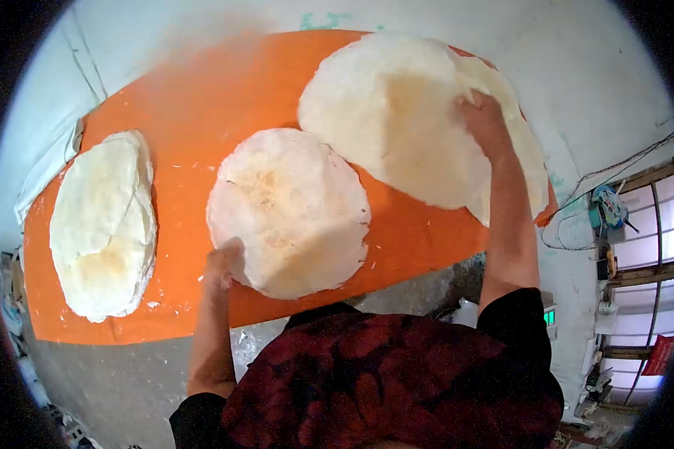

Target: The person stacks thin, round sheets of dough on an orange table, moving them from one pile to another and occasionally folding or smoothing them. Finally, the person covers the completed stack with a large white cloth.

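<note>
A round, thin flatbread [292, 217] with pale brown patches lies in the middle of the orange cloth. My left hand [226, 263] is closed on its lower left edge, thumb on top and the other fingers largely hidden. Further right, large thin flatbreads [404, 112] overlap in a pile, reaching the far edge. My right hand [483, 120] is closed on the upper sheet near its right side, with the fingertips slightly blurred. Some of the pile's right part lies under my forearm.
A folded stack of flatbreads [101, 224] lies at the left on the orange cloth [195, 105]. White crumbs dot the cloth. A pale wall [577, 82] borders the far side. Cables and a barred window [648, 239] are at the right, with grey floor [120, 382] below.
</note>
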Tool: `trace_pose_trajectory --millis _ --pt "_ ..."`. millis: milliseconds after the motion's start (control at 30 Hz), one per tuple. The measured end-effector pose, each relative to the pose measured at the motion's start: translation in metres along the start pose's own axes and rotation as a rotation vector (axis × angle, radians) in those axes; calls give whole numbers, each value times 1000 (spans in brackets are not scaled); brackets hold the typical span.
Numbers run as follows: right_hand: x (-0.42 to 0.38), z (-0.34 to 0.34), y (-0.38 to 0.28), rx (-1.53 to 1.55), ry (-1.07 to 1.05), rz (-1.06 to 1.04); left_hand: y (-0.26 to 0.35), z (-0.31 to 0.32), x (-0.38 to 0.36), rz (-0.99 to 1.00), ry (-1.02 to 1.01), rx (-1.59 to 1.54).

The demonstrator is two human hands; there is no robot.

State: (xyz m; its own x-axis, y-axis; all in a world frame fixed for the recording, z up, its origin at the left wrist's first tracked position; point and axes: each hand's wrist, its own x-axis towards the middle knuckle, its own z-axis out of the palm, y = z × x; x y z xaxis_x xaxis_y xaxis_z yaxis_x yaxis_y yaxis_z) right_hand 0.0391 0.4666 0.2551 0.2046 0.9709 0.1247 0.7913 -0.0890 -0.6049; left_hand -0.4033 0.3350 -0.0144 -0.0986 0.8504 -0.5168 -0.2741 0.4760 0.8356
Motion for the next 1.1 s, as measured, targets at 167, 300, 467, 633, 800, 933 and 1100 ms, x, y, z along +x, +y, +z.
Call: trace_pose_trajectory --millis 167,300,467,633,800,933,1100 --pt "-4 38 -28 -270 357 -648 -3 -30 7 -17 -45 -124" --pt "-65 145 -42 -101 10 -461 -1 8 -13 15 -15 -168" --pt "-109 238 18 -288 -396 -500 -57 24 10 -38 -93 -216" --pt "-98 181 106 -34 -534 -380 -72 14 -12 189 288 54" --pt "-89 44 276 -572 -187 -118 -51 148 -54 537 586 429" --pt "-99 31 370 -843 -51 -246 -49 331 -70 101 27 182" --pt "-70 8 390 -466 -180 -196 -99 473 -40 -284 -345 -121"
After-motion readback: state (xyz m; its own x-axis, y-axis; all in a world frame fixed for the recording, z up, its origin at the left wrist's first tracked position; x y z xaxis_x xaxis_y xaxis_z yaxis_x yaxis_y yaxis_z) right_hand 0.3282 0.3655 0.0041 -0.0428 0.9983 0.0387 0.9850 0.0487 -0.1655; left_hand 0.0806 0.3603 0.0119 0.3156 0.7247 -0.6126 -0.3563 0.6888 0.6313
